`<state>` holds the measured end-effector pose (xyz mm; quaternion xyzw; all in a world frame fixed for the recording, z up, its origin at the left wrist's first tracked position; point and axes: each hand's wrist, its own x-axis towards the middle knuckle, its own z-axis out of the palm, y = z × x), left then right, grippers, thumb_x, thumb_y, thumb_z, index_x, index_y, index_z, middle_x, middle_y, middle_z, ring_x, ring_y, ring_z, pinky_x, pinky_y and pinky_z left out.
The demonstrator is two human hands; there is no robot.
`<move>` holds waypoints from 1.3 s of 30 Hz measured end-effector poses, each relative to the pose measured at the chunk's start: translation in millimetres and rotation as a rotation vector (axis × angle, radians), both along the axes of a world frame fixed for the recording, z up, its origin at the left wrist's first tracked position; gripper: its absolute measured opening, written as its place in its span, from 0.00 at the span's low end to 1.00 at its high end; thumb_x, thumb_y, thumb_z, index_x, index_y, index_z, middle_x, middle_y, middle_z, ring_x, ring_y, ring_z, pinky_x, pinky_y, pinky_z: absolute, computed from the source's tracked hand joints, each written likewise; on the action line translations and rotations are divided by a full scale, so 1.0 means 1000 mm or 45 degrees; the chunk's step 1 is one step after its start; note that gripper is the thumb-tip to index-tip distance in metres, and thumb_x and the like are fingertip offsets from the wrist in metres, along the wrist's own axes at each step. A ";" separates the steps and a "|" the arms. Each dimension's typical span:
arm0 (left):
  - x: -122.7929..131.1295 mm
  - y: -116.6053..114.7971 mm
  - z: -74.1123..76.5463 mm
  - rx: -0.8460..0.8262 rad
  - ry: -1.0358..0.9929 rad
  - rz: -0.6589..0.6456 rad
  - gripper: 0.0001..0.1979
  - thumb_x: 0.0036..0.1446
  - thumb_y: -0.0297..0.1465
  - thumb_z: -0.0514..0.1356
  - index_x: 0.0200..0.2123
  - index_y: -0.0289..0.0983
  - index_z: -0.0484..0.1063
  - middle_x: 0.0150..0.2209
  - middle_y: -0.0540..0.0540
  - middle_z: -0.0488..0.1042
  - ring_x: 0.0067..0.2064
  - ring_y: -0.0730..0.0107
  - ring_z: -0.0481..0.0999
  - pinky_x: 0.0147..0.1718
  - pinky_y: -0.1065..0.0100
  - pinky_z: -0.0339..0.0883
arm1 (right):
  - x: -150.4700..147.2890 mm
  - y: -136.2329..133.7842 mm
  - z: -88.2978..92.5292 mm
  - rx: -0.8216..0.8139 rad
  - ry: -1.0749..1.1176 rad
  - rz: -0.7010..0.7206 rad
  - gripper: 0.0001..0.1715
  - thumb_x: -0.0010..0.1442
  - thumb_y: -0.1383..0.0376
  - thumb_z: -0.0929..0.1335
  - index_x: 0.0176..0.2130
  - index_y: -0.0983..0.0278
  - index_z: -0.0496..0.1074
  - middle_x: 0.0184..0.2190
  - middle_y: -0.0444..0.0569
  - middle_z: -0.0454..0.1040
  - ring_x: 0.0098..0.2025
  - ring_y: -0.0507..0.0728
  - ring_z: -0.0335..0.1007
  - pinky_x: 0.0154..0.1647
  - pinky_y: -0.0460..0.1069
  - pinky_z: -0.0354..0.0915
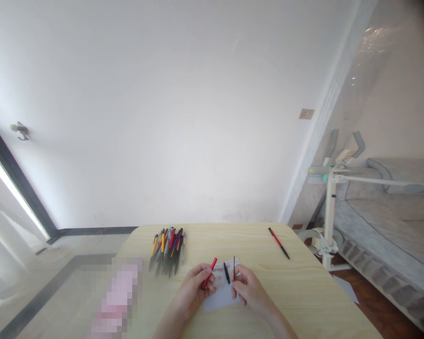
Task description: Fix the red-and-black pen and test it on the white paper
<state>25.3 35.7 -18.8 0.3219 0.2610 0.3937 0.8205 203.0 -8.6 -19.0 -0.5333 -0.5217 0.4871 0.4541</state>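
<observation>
In the head view, the left hand (194, 289) holds a red tube (209, 273), which looks like the barrel of a pen, between the thumb and the fingers, and the right hand (249, 285) pinches a thin dark stick (233, 263), perhaps an ink refill, near its lower part, so that it stands almost upright. Both things are above the sheet of paper (218, 302) on the table (304, 301), near to the person, and between them a black pen part (226, 272) seems to lie on this paper, touched by neither hand. I judge that the tube is very light and stiff, probably of smooth plastic, so it may turn or slip a little in the fingers; the middle of its length is a good place to hold. The stick should be light also, but more slender and easier to bend, therefore a soft pinch near one end seems enough. About the look: the tube is bright red, straight and tilted, with its upper end leaning to the right; the stick is dark and very narrow, and its tip is too small to tell. The black part is short and becomes narrow at its upper end. The paper is whitish, with dark smudged marks on its upper part.
</observation>
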 end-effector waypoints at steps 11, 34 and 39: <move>0.007 0.000 -0.006 0.163 0.130 0.065 0.08 0.45 0.31 0.64 0.26 0.34 0.68 0.16 0.55 0.65 0.16 0.80 0.62 0.19 0.74 0.56 | -0.021 -0.003 -0.014 0.228 0.479 -0.490 0.15 0.47 0.58 0.68 0.27 0.64 0.61 0.20 0.44 0.72 0.11 0.44 0.56 0.09 0.40 0.48; 0.007 0.000 -0.006 0.378 0.392 -0.016 0.08 0.45 0.33 0.64 0.27 0.34 0.69 0.16 0.54 0.68 0.18 0.76 0.65 0.21 0.73 0.54 | -0.015 -0.014 -0.014 0.303 0.583 -0.548 0.15 0.51 0.57 0.69 0.29 0.65 0.63 0.22 0.44 0.71 0.13 0.45 0.56 0.12 0.41 0.50; 0.006 0.001 -0.005 0.395 0.413 -0.024 0.09 0.44 0.33 0.64 0.27 0.34 0.70 0.16 0.53 0.68 0.19 0.75 0.66 0.21 0.73 0.55 | -0.015 -0.013 -0.014 0.296 0.556 -0.545 0.16 0.50 0.55 0.69 0.29 0.64 0.63 0.21 0.42 0.69 0.13 0.45 0.55 0.12 0.41 0.50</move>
